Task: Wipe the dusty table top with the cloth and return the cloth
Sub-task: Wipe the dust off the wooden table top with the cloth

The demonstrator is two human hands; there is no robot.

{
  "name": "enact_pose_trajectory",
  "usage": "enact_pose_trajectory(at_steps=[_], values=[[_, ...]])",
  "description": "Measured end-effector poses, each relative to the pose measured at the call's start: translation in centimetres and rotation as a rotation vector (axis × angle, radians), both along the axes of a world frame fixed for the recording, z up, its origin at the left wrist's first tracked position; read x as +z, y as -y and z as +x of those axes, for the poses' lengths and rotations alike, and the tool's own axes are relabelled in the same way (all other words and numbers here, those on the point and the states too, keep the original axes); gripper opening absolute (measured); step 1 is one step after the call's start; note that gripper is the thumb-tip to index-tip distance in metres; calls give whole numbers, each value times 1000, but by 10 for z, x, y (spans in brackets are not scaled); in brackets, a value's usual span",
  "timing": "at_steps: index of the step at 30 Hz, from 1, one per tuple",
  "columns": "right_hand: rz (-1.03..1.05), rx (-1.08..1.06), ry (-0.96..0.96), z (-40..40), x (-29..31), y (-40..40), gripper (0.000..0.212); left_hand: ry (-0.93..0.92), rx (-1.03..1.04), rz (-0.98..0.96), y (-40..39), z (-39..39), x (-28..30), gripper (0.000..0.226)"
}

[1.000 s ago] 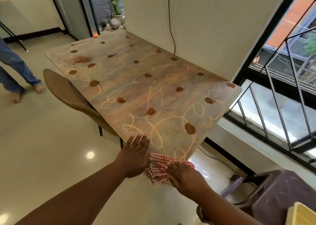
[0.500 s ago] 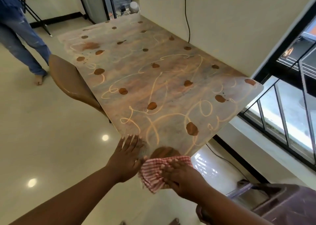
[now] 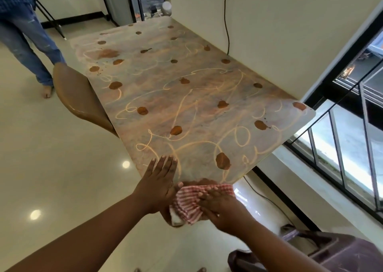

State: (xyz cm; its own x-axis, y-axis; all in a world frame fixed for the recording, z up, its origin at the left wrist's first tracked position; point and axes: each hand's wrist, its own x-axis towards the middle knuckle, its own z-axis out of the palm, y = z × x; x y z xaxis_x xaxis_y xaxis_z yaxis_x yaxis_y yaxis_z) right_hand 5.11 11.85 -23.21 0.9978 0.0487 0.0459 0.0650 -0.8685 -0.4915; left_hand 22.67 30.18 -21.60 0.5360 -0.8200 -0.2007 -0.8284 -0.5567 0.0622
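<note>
cloth [image 3: 189, 204]: red-and-white striped/checked, bunched and creased, white patch at its lower left corner; sits at the near edge of the table, part on the top, part hanging off the edge
table top [image 3: 199, 97]: wood-look brown, greyish dusty film, pale looping trails drawn through the dust, dark brown round spots scattered all over; a cleaner brown patch right above the cloth
right hand [image 3: 222, 206]: on top of the cloth, fingers lying across it and pressing it down; how far they curl into the fabric, cannot tell
left hand [image 3: 158, 183]: flat, fingers straight and together, palm on the near table edge just left of the cloth, holds nothing
chair [image 3: 80, 100]: brown, tucked at the table's left side
other person [image 3: 24, 33]: jeans, barefoot, far left
window [image 3: 350, 139]: right, dark frame
</note>
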Motion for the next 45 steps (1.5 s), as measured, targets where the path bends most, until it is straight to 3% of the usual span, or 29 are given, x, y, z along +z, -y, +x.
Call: enact_pose_trajectory(at_steps=[4, 7, 11, 15, 19, 22, 25, 29, 36, 40, 42, 45], values=[[-36, -236, -71, 13, 0, 59, 31, 28, 20, -10, 2, 0, -2, 76], [-25, -293, -40, 33, -6, 41, 34, -4, -1, 0, 9, -1, -5, 74], [32, -155, 25, 21, -14, 9, 36, -18, -38, 2, 26, 7, -15, 71], [10, -17, 45, 5, -13, 52, 27, -18, -114, -2, 44, 26, -22, 78], [40, -272, 71, 24, -5, 97, 18, -17, -156, -24, 62, 43, -27, 77], [5, -441, 136, 52, -6, 81, 21, -29, -212, -22, 71, 49, -24, 76], [57, -346, 57, 36, -10, 59, 27, -64, -246, -36, 76, 54, -20, 79], [-59, -260, 11, -7, -2, 84, 27, -71, -237, -77, 78, 59, -16, 78], [1, -546, 13, 46, -7, 131, 28, -105, -221, -56, 96, 53, -19, 81], [45, -340, 28, 30, -16, 119, 32, -127, -189, -30, 116, 48, -22, 83], [7, -190, 54, 13, -19, 143, 26, -107, -173, -14, 127, 48, -22, 82], [-3, -180, 80, 9, -19, 201, 25, -93, -126, -11, 145, 47, -22, 83]])
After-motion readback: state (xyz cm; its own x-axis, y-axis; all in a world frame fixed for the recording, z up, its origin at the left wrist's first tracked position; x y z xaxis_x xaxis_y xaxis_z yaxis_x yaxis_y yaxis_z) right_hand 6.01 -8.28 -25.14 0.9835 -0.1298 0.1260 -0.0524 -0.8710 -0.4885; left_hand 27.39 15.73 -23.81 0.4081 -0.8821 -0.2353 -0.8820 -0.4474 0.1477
